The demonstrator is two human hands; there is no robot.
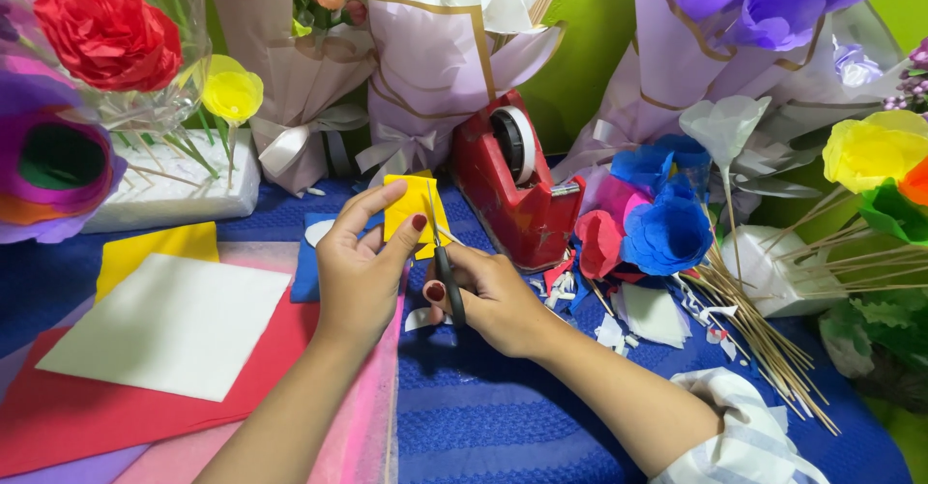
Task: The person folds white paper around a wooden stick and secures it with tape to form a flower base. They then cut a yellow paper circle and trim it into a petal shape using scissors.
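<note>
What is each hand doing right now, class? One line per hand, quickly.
Left hand: closed on the folded yellow paper, pinching it.
Right hand: closed on the black-handled scissors, blades at the paper.

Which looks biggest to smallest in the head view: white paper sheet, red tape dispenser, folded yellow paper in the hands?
1. White paper sheet
2. Red tape dispenser
3. Folded yellow paper, partly hidden by the left hand

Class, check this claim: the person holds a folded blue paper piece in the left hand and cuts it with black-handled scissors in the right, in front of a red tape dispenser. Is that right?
Not quite. The head view shows the folded paper piece is yellow, not blue. The rest holds: the left hand holds it, the right hand works the black-handled scissors, and the red tape dispenser stands behind.
</note>
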